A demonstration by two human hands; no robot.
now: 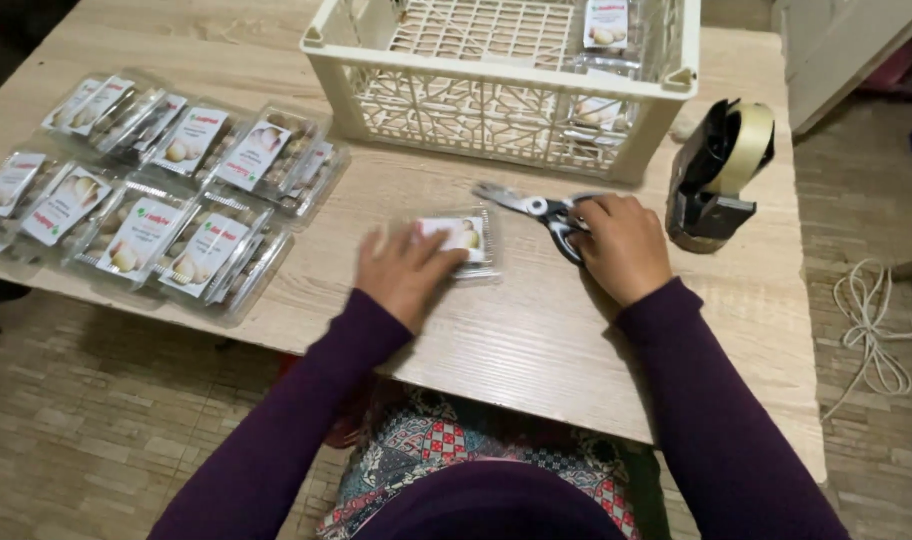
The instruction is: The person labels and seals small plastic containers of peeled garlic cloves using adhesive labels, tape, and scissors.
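My left hand [404, 272] lies flat on a small clear plastic pack [466, 240] with a white label and pale round items inside, near the middle of the wooden table [536, 330]. To its right, my right hand [624, 245] grips the black handles of a pair of scissors [526, 205]. The metal blades point left and away from me, just beyond the pack. Both arms wear dark purple sleeves.
A cream plastic crate [496, 100] at the back holds a few similar packs. Several labelled packs [166, 190] lie in rows on the table's left. A black tape dispenser [721, 170] stands right of my right hand. A white cord [871, 330] lies on the floor.
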